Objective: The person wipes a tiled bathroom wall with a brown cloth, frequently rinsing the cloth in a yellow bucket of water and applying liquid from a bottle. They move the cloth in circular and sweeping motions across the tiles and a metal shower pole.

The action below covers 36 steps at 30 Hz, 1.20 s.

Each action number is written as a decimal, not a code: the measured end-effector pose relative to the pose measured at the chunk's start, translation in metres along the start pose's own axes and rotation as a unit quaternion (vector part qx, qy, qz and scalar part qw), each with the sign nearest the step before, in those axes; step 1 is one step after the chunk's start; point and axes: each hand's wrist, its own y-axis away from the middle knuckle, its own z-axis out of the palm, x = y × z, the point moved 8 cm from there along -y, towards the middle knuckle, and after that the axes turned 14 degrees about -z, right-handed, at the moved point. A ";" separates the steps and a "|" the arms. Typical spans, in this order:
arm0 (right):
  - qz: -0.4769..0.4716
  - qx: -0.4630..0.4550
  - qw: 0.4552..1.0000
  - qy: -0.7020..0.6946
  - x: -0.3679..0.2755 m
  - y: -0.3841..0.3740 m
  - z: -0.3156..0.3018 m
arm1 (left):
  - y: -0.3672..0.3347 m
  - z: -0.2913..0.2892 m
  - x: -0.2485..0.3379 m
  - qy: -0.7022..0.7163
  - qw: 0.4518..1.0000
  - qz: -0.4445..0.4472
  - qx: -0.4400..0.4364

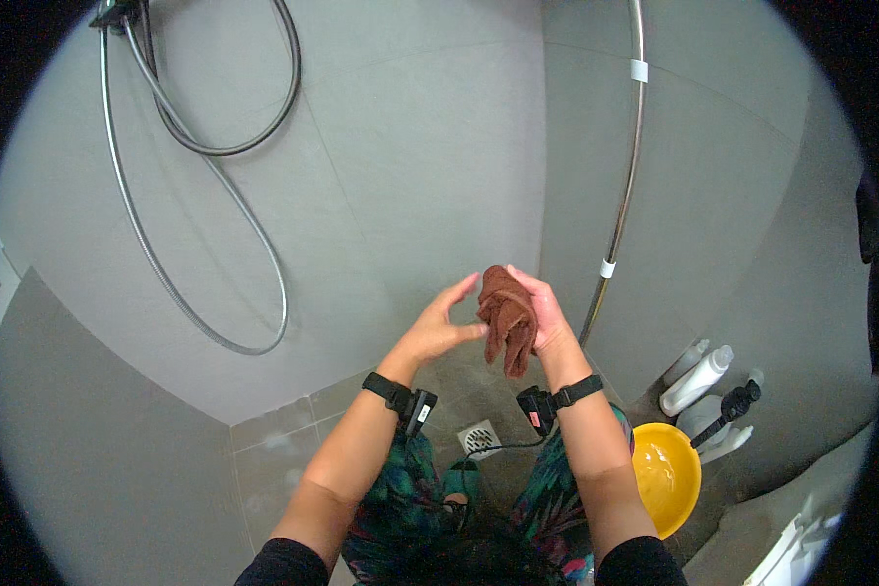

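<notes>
A bunched brown cloth (508,320) hangs from my right hand (549,314), whose fingers are closed around its upper right side. Its loose end droops below the palm. My left hand (443,324) is just left of the cloth, thumb and fingers spread apart and curved toward it. The left fingertips come very close to the cloth; whether they touch it I cannot tell. Each wrist wears a black strap with a small black device.
On the floor at right sits a yellow basin (695,479) with water inside. White bottles (695,381) stand beside it along the wall. Metal shower hoses (285,293) loop on the left wall. A metal pipe (627,166) runs down near the corner. Between my feet lies a floor drain (479,438).
</notes>
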 end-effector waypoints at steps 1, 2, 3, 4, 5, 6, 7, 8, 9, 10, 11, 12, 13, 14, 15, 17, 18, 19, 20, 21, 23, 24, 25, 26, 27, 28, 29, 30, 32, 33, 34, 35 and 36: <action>0.032 -0.009 0.999 -0.029 0.003 -0.003 0.000 | -0.008 0.011 0.015 0.011 0.999 0.016 -0.027; 0.042 -0.031 0.998 -0.043 0.005 0.006 -0.001 | 0.006 0.023 0.022 0.019 0.998 0.040 -0.048; 0.052 -0.046 0.996 -0.060 -0.002 -0.004 -0.001 | -0.003 0.024 0.026 0.075 0.995 -0.009 -0.070; 0.058 -0.052 0.994 -0.074 -0.015 -0.006 -0.012 | -0.008 0.038 0.037 0.090 0.992 -0.026 -0.078; 0.047 -0.070 0.992 -0.095 -0.027 -0.002 -0.019 | -0.008 0.045 0.042 0.107 0.990 -0.046 -0.080; 0.037 -0.089 0.989 -0.111 -0.033 0.001 -0.024 | -0.004 0.052 0.045 0.124 0.987 -0.069 -0.081; 0.028 -0.110 0.985 -0.127 -0.041 0.004 -0.029 | -0.002 0.051 0.038 0.234 0.960 -0.126 -0.093; 0.019 -0.133 0.980 -0.144 -0.047 0.010 -0.034 | 0.002 0.052 0.033 0.291 0.936 -0.168 -0.107; 0.011 -0.106 0.987 -0.120 -0.047 0.009 -0.045 | -0.002 0.052 0.031 0.346 0.907 -0.210 -0.116; 0.009 -0.093 0.990 -0.107 -0.049 0.008 -0.055 | -0.002 0.052 0.026 0.403 0.873 -0.248 -0.118; 0.008 -0.079 0.992 -0.094 -0.045 0.007 -0.062 | -0.004 0.050 0.024 0.439 0.856 -0.254 -0.102; 0.003 -0.013 0.998 0.060 -0.038 0.006 -0.082 | -0.004 0.046 0.021 0.452 0.847 -0.263 -0.092; -0.006 0.056 0.975 0.215 -0.038 0.006 -0.106 | -0.009 0.046 0.019 0.465 0.838 -0.271 -0.088; -0.094 0.082 0.916 0.380 -0.062 0.000 -0.126 | -0.024 0.055 0.027 0.478 0.829 -0.273 -0.097; -0.161 0.131 0.817 0.538 -0.087 -0.002 -0.138 | -0.042 0.055 0.031 0.480 0.828 -0.269 -0.105; -0.280 0.083 0.717 0.633 -0.063 0.008 -0.097 | -0.032 0.042 -0.001 0.486 0.824 -0.277 -0.086; -0.338 0.071 0.653 0.675 -0.049 0.017 -0.072 | -0.024 0.028 -0.016 0.467 0.837 -0.279 -0.061; -0.284 0.021 0.754 0.592 -0.017 0.010 -0.056 | -0.019 0.015 -0.023 0.460 0.843 -0.276 -0.045; -0.258 -0.012 0.809 0.528 0.005 0.004 -0.046 | -0.022 0.009 -0.023 0.453 0.849 -0.269 -0.039; -0.224 -0.039 0.857 0.462 0.032 -0.002 -0.037 | -0.024 0.003 -0.020 0.324 0.913 -0.249 0.006; -0.121 -0.077 0.902 0.407 0.080 -0.009 -0.041 | -0.026 -0.011 -0.012 0.068 0.974 -0.206 0.058; -0.080 -0.086 0.911 0.396 0.097 -0.014 -0.052 | -0.031 -0.007 -0.005 -0.051 0.983 -0.172 0.040; -0.053 -0.095 0.919 0.379 0.111 -0.017 -0.061 | -0.030 -0.002 0.000 -0.164 0.977 -0.133 0.036; -0.026 -0.102 0.927 0.360 0.125 -0.017 -0.068 | -0.024 0.006 0.003 -0.241 0.964 -0.108 0.028; 0.003 -0.099 0.936 0.339 0.136 -0.017 -0.083 | -0.022 0.018 0.000 -0.300 0.949 -0.094 0.017; 0.019 -0.095 0.943 0.317 0.141 -0.020 -0.091 | -0.018 0.028 -0.001 -0.349 0.934 -0.081 0.013; 0.033 -0.089 0.950 0.298 0.145 -0.023 -0.098 | -0.015 0.034 -0.004 -0.380 0.922 -0.075 0.010; 0.046 -0.083 0.959 0.268 0.152 -0.027 -0.095 | -0.007 0.033 -0.008 -0.381 0.921 -0.076 0.007; 0.051 -0.056 0.979 0.188 0.160 -0.044 -0.084 | 0.007 0.015 -0.019 -0.363 0.929 -0.070 0.009; 0.050 -0.035 0.989 0.135 0.162 -0.053 -0.075 | 0.011 0.002 -0.024 -0.350 0.935 -0.063 0.013; 0.050 -0.012 0.995 0.080 0.164 -0.057 -0.064 | 0.017 -0.014 -0.029 -0.303 0.952 -0.048 0.011; 0.054 0.003 0.997 0.051 0.163 -0.068 -0.048 | 0.023 -0.034 -0.031 -0.276 0.960 -0.045 0.016; 0.057 0.018 0.998 0.018 0.164 -0.075 -0.031 | 0.033 -0.054 -0.035 -0.253 0.966 -0.041 0.020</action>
